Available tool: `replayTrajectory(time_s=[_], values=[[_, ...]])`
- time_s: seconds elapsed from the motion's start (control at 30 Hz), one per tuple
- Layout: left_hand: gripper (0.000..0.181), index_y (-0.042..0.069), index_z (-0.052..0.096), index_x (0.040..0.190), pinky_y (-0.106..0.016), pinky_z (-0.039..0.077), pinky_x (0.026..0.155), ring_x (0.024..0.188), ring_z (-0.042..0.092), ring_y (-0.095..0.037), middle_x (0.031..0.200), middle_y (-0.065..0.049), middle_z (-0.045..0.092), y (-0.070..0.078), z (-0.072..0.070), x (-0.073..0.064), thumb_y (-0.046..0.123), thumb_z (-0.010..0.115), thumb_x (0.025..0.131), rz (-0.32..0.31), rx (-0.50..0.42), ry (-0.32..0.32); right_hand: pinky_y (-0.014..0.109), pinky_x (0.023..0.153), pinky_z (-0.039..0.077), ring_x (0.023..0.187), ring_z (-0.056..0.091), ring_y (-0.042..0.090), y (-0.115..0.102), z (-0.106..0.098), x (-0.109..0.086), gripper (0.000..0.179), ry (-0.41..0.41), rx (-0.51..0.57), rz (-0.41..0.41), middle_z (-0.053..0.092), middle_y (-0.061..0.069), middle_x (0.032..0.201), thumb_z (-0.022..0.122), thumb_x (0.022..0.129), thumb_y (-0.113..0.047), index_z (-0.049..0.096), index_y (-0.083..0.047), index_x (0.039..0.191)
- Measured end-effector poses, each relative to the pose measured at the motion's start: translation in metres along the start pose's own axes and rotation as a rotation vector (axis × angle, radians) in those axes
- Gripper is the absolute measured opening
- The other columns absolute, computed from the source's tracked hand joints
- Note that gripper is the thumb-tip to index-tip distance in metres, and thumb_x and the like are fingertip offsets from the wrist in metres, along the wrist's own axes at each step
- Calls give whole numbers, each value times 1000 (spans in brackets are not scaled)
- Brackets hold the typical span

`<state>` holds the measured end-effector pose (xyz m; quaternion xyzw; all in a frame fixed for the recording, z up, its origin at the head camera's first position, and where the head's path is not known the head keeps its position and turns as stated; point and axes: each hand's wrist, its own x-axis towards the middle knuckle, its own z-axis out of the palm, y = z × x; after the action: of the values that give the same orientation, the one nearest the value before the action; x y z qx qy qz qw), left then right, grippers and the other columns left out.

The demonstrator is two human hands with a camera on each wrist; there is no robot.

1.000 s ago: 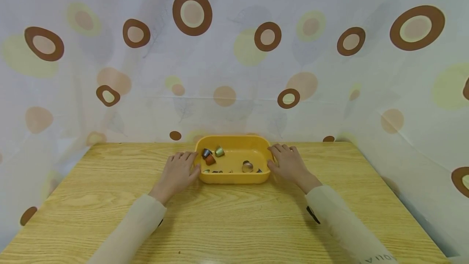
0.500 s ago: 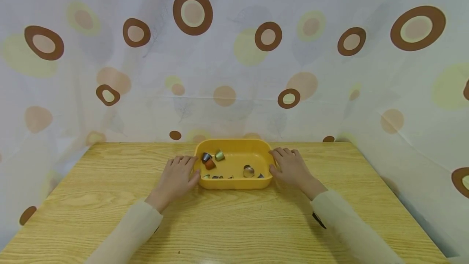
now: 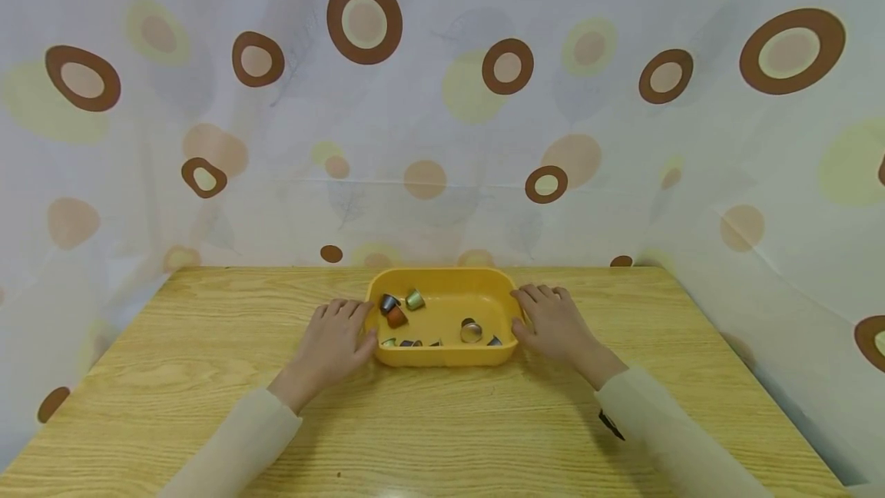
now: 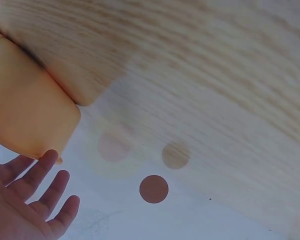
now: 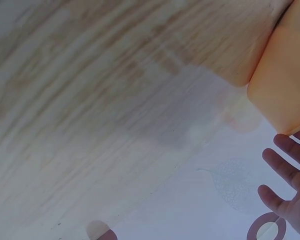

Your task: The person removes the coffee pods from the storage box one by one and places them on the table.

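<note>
A yellow rectangular bin [image 3: 442,357] sits on the wooden table, in line with the middle of the head view. Several coffee capsules lie inside it: a dark one [image 3: 389,303], an orange-brown one [image 3: 396,318] and a green one [image 3: 415,300] at left, a silver one [image 3: 472,332] toward the right. Others are partly hidden behind the front wall. My left hand [image 3: 330,344] touches the bin's left end, its fingers spread and fingertips at the rim. At the opposite end my right hand [image 3: 558,329] touches it likewise, with fingers extended in the right wrist view.
The wooden table [image 3: 442,429] extends in front of the bin and to both sides. A pale curtain [image 3: 429,129] with brown and yellow circles hangs along the table's back edge and continues at the sides.
The bin has slid a little toward me, away from the table's back edge, with both hands moving along at its ends. The capsules have kept about the same places inside.
</note>
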<state>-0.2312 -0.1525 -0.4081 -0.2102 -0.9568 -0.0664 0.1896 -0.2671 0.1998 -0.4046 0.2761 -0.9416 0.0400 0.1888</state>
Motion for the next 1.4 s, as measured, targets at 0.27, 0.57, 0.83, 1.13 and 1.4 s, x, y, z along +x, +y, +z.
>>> replayTrajectory(time_s=[0.27,0.57,0.83,1.13,1.4], values=[[43,8,57,121,-45,42,90,107,53,-28,113,-7,62,3,-2,-6,34,48,88,20,33,29,51,89,37,106,53,30,-2,-2,-6,40,21,-8,-19,57,9,117,51,86,-30,57,-6,117],[43,8,57,120,-45,42,90,106,53,-27,112,-7,62,7,-5,-14,34,48,88,28,32,32,50,88,39,102,54,28,-5,-3,-14,41,48,-24,-48,59,9,112,48,86,-33,59,-6,114],[41,8,59,117,-45,42,90,104,54,-27,109,-6,62,10,-8,-18,33,53,85,44,38,45,51,89,38,104,53,26,-8,-6,-20,39,60,-5,-60,58,8,113,50,86,-32,59,-6,114],[41,10,60,115,-43,42,89,103,53,-25,106,-3,62,11,-9,-24,35,52,84,65,53,60,49,90,38,104,54,26,-13,-9,-28,41,63,-32,-56,59,8,111,50,86,-35,60,-7,113],[40,9,62,112,-42,42,89,102,54,-24,103,-3,63,14,-13,-28,35,54,83,93,62,81,49,90,39,102,54,26,-16,-13,-34,39,94,-36,-70,60,8,109,53,84,-34,61,-6,110]])
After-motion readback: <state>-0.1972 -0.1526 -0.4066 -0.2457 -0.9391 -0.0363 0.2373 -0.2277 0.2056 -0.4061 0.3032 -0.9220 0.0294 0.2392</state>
